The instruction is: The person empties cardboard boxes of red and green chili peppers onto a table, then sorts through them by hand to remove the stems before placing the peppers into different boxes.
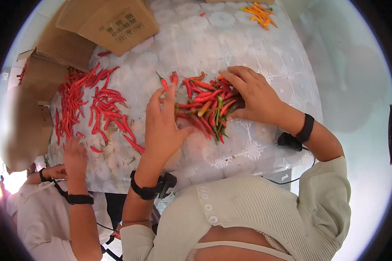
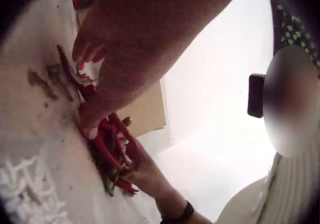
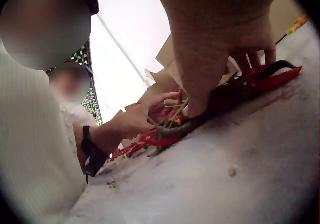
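Observation:
A heap of red chili peppers (image 1: 207, 104), with a few orange and green ones mixed in, lies on the white lace-patterned tablecloth (image 1: 231, 43). My left hand (image 1: 163, 122) presses against the heap's left side with straight fingers. My right hand (image 1: 248, 93) cups the heap from the right, fingers curled over the top and thumb at the near side. In the left wrist view the left hand (image 2: 130, 44) pushes the peppers (image 2: 112, 149) toward the right hand (image 2: 145, 169). In the right wrist view the right hand (image 3: 215, 39) bears down on the peppers (image 3: 270, 79).
A wide scatter of red chilies (image 1: 96, 104) covers the table's left part, where another person's hand (image 1: 74, 156) reaches in. Cardboard boxes (image 1: 113, 21) stand at the far left. A small bunch of orange chilies (image 1: 261, 15) lies at the far edge.

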Demonstrator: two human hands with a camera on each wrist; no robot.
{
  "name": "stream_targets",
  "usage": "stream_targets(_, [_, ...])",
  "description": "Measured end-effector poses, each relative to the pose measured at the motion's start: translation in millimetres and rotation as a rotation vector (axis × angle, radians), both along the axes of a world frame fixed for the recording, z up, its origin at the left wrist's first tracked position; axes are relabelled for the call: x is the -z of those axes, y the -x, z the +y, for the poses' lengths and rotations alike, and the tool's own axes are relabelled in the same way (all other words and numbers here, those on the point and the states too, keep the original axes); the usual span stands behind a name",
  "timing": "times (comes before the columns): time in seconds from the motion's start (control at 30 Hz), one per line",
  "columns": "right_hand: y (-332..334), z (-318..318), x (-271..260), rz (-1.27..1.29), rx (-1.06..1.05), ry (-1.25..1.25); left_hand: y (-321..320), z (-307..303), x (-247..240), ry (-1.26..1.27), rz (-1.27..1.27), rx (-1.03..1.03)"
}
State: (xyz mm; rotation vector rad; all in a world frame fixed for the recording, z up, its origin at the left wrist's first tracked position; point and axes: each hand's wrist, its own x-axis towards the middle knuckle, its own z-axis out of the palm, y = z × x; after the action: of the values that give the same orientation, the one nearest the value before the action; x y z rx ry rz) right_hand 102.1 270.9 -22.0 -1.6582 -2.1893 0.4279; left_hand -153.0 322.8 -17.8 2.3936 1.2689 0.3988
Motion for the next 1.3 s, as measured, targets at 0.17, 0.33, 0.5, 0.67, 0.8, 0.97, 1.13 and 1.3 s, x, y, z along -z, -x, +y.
stream_targets(0.17, [-6.9, -8.0, 9.9, 0.193, 0.169, -0.007, 2.7, 21.5, -0.7, -0.089, -0.171, -0.092])
stream_targets(0.33, [4.2, -27.0, 12.2, 0.239, 0.114, -0.054, -9.8, 33.7, 46.1, -0.247, -0.088, -0.081])
stream_targets(0.5, [23.1, -14.4, 20.3, 0.179, 0.168, -0.098, -54.7, 27.8, 40.6, -0.053, -0.447, -0.033])
stream_targets(0.67, [21.3, 11.8, 24.7, 0.267, 0.023, -0.13, -70.4, 18.0, 28.8, 0.132, -0.594, -0.055])
stream_targets(0.8, [14.3, 14.2, 9.6, 0.287, -0.017, -0.059, -62.2, 20.7, 21.0, 0.403, -0.692, -0.128])
stream_targets(0.97, [-9.1, -15.2, -11.3, 0.28, 0.212, -0.107, -24.5, 30.8, 26.5, 0.24, -0.624, -0.193])
stream_targets(1.13, [3.0, -37.3, 32.2, 0.503, 0.536, -0.03, -29.4, 12.9, 43.1, 0.028, -0.458, -0.157])
stream_targets(1.3, [58.7, -17.9, 35.6, 0.673, 0.44, -0.081, -79.0, -9.0, 44.6, -0.037, -0.54, -0.111])
